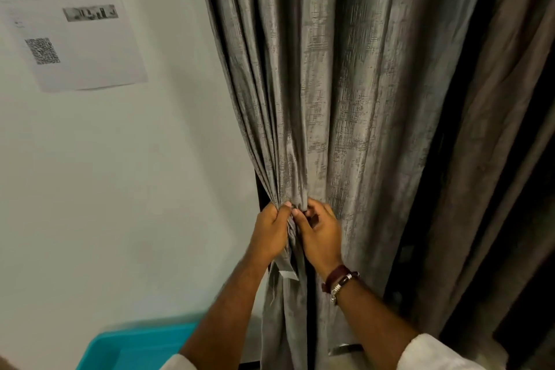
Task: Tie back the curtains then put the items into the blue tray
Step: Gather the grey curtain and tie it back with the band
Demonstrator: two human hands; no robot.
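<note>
— Curtain (339, 93) hanging where?
— Beside the white wall (135, 174), bunched at its left edge; left hand (271, 233) and right hand (319, 237) both grip the gathered folds.
— Blue tray (135, 348)?
— Below, near the left forearm.

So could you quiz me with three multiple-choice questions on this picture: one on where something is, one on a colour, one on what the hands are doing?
1. Where is the sheet of paper with the square code?
A. On the wall, upper left
B. On the floor
C. Pinned to the curtain

2. What colour is the tray at the bottom?
A. Red
B. Blue
C. Yellow

3. What are the two hands doing?
A. Hanging idle
B. Lifting the tray
C. Gripping gathered curtain folds

Answers:
1. A: the paper hangs on the white wall.
2. B: the tray is blue-turquoise.
3. C: the left hand and right hand pinch the grey curtain where it bunches.
</note>
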